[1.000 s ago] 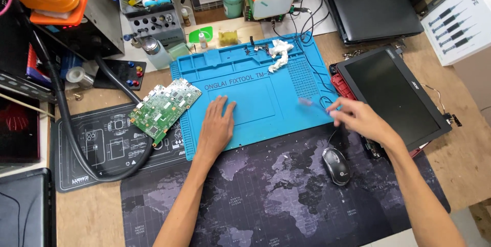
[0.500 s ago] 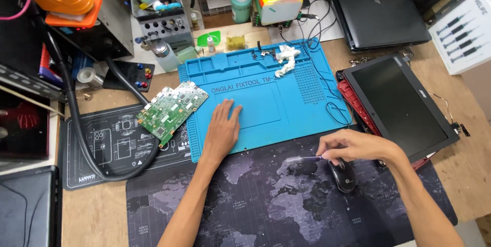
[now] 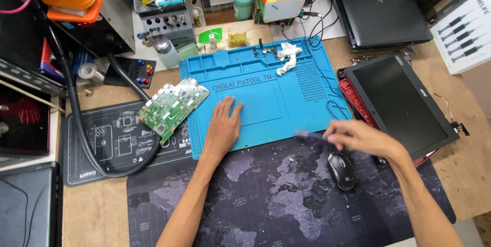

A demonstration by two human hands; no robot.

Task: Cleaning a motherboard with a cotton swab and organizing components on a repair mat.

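Observation:
My left hand (image 3: pixel 223 126) lies flat, palm down, on the blue silicone repair mat (image 3: pixel 266 96), near its front edge. My right hand (image 3: pixel 360 137) hovers at the mat's front right corner, fingers closed on a thin blue-grey tool (image 3: pixel 308 135) that points left; it is blurred. A black mouse (image 3: pixel 341 170) sits just below that hand on the dark world-map desk mat (image 3: pixel 276 201). A green circuit board (image 3: pixel 173 105) lies tilted at the blue mat's left edge.
A dismantled laptop with a dark screen (image 3: pixel 401 106) lies to the right, a closed black laptop (image 3: pixel 378 6) behind it. A crumpled white cloth (image 3: pixel 287 55) rests on the blue mat. A thick black hose (image 3: pixel 82 124) curves at left. Tool holders and bottles crowd the back.
My right hand has drawn back from the blue mat's right side to its front right corner, above the mouse, holding the thin tool. My left hand has stayed flat on the mat.

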